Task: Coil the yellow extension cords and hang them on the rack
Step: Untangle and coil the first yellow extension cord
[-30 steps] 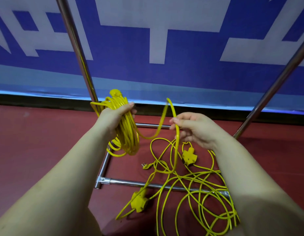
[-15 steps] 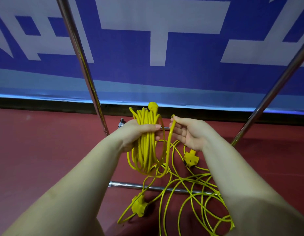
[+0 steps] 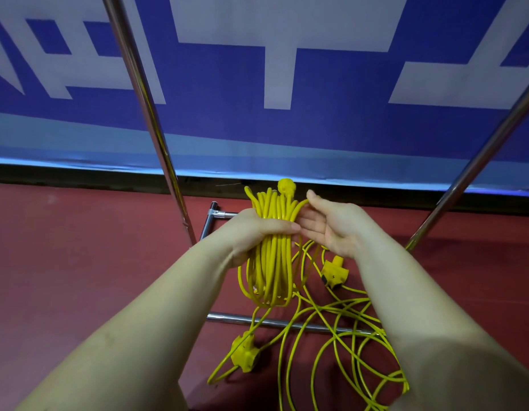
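Right hand (image 3: 331,229) moved onto coil (image 3: 272,262); rack bar (image 3: 287,323) beneath.

Even bright light, wide-angle edge distortion, sharp

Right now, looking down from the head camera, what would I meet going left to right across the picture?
Left rack pole → left hand gripping the coiled cord → right hand → yellow socket block → right rack pole.

Banner (image 3: 316,137) shows white strokes, none readable
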Tool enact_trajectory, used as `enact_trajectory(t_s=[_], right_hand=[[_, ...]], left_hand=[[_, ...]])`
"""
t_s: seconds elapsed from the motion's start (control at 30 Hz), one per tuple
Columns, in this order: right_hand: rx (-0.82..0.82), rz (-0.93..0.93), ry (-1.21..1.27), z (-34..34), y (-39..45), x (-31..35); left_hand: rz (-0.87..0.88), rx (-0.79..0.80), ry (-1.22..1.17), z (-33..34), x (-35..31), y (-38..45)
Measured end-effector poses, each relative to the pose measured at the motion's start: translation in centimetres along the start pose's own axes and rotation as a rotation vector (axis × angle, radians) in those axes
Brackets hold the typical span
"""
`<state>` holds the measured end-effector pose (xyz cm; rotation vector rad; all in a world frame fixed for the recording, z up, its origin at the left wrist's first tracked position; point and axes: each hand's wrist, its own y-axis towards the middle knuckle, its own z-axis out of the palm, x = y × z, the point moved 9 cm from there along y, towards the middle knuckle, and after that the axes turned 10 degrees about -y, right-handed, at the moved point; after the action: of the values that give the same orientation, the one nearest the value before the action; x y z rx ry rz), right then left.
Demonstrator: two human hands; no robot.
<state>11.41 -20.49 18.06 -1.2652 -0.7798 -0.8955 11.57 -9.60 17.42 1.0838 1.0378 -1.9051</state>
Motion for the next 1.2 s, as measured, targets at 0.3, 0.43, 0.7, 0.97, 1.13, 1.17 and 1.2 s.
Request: enact_trajectory(t_s=[0.3,0.43,0.7,0.97,1.13,1.17,1.2], right_hand=[[0.226,-0.326,-1.099,2.8,-1.7,-0.3],[0.164,-0.387,-1.127,3.0,-1.7,0.3],[0.423,0.012,-1.348,1.6,-1.2,-5.3],[0.176,0.0,-0.972,-1.7,-0.2,-2.3],[-0.037,0.0,-0.299,-3.2,-0.8,0.5],[-0.044,0.015,-0.162,-3.0,-0.8,0.4],[-0.048,0.027,-0.044,-2.8,-0.7,0.4]], left_hand=[[-0.055,-0.275,-0.364,-3.7,0.0,0.4],[-0.029,-0.315,-0.427,-5.0,-0.3,0.4],[0.096,-0.446,-0.55,-7.1,-1.6,0.1],[0.317,-0.492,-0.501,-9.1,-3.5,-0.4],[0.343,-0.477,0.085,-7.7,-4.8,-1.3],[0.321,-0.441,0.165,-6.9,-4.7,-1.3],[0.3,-0.399,0.216,-6.0,-4.4,-1.2]])
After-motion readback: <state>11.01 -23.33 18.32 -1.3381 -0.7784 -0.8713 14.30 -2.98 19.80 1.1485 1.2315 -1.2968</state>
